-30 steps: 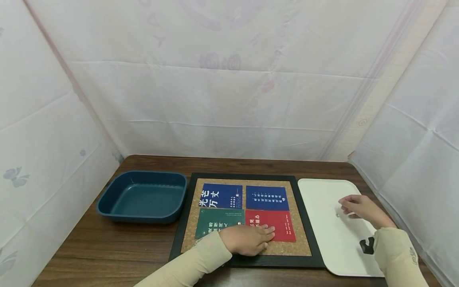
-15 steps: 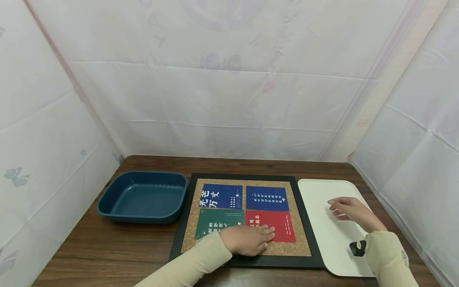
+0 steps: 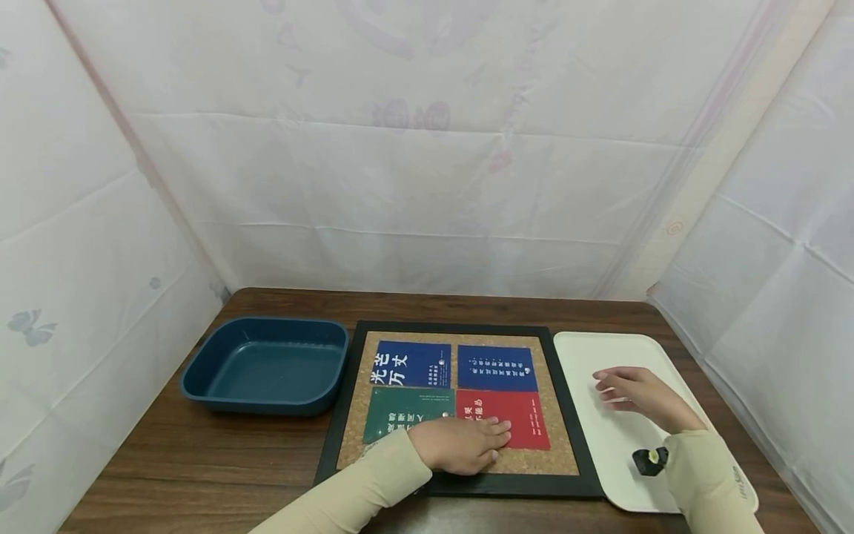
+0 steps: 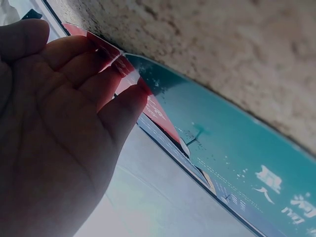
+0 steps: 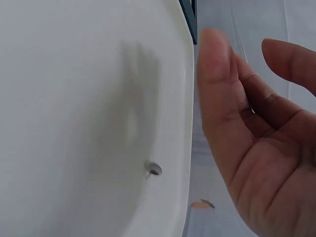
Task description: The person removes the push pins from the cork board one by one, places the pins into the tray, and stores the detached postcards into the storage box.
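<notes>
My left hand [image 3: 462, 445] lies with its fingers extended on the red card [image 3: 527, 429] on the framed cork board [image 3: 534, 463]. Beside it, the green card [image 3: 394, 408] is partly covered by my forearm, with a small pin [image 3: 445, 414] near its right edge. In the left wrist view, my left fingers [image 4: 123, 106] reach across the red card. My right hand [image 3: 643, 397] hovers over the white tray [image 3: 587, 356], fingers loosely bent and thumb apart, with nothing seen between them. One small metal thumbtack [image 5: 153, 169] lies on the tray in the right wrist view.
Two blue cards, one at the board's upper left [image 3: 416, 365] and the other blue card [image 3: 497, 368] at upper right, lie above. A deep teal tray [image 3: 267, 404] stands left of the board. White cloth [image 3: 427, 185] walls in the wooden table [image 3: 167, 460].
My right hand has moved left across the white tray, toward the board, and now covers where the tack showed in the head view. My left hand has stayed on the red card.
</notes>
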Action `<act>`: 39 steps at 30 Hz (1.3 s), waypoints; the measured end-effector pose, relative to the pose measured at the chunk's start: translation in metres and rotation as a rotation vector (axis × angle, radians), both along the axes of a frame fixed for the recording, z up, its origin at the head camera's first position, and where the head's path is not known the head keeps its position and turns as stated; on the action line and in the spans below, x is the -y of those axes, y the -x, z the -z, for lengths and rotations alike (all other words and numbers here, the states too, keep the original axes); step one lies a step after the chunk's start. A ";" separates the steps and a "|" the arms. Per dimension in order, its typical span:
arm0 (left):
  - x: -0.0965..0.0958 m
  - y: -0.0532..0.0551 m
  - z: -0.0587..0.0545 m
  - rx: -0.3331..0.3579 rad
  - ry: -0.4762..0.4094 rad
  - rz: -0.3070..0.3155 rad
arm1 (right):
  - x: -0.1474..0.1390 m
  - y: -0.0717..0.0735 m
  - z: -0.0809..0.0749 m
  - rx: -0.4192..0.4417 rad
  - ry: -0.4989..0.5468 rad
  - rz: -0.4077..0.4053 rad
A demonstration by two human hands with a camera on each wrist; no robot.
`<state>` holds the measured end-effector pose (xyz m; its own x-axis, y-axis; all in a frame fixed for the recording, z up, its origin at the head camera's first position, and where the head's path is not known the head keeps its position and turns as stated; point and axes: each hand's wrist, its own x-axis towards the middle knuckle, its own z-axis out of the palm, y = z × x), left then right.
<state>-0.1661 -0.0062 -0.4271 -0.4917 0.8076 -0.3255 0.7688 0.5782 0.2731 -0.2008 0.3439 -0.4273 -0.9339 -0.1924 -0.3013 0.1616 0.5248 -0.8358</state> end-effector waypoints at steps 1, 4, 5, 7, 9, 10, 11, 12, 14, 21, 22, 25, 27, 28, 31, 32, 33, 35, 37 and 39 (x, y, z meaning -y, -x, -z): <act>0.000 0.000 0.000 0.000 -0.002 -0.003 | 0.002 0.001 0.000 0.007 0.007 -0.005; 0.000 0.001 -0.001 0.004 -0.006 -0.010 | 0.009 0.003 0.001 0.025 0.028 -0.017; 0.000 0.001 -0.001 0.007 -0.007 -0.012 | 0.012 0.003 0.002 0.030 0.033 -0.018; 0.000 0.001 0.000 0.009 -0.008 -0.014 | 0.016 0.004 0.003 0.039 0.042 -0.012; 0.000 0.001 0.000 0.012 -0.009 -0.015 | 0.020 0.005 0.003 0.042 0.052 -0.020; 0.000 0.001 0.000 0.014 -0.009 -0.015 | 0.022 0.005 0.003 0.046 0.059 -0.020; 0.001 0.001 0.000 0.013 -0.008 -0.015 | 0.025 0.005 0.002 0.048 0.064 -0.025; 0.001 0.001 0.000 0.012 -0.008 -0.014 | 0.027 0.005 0.002 0.047 0.070 -0.035; 0.001 0.000 0.000 0.008 -0.006 -0.011 | 0.031 0.004 0.001 0.053 0.082 -0.044; 0.001 -0.001 -0.002 -0.003 0.001 -0.004 | 0.043 0.005 0.000 0.063 0.132 -0.085; 0.001 -0.001 -0.002 -0.002 0.002 -0.004 | 0.045 0.005 0.001 0.067 0.136 -0.084; 0.001 0.000 -0.002 0.001 0.003 -0.005 | 0.049 0.007 0.002 0.082 0.143 -0.079; 0.000 0.000 -0.001 0.004 0.003 -0.008 | 0.053 0.007 0.003 0.089 0.149 -0.090; 0.000 0.000 -0.001 0.006 0.002 -0.010 | 0.054 0.007 0.004 0.096 0.156 -0.087; 0.000 0.000 -0.001 0.003 0.001 -0.008 | 0.059 0.007 0.005 0.106 0.170 -0.101; 0.000 0.000 0.000 0.001 0.000 -0.007 | 0.060 0.007 0.006 0.110 0.174 -0.099; 0.000 0.000 -0.001 -0.001 -0.001 -0.006 | 0.061 0.007 0.006 0.115 0.178 -0.097; 0.000 0.000 0.000 -0.002 -0.001 -0.004 | 0.064 0.007 0.007 0.120 0.182 -0.100; 0.000 0.000 0.000 0.001 -0.003 -0.004 | 0.066 0.006 0.008 0.127 0.182 -0.094; 0.000 0.000 0.000 0.005 -0.004 -0.005 | 0.067 0.006 0.009 0.133 0.182 -0.090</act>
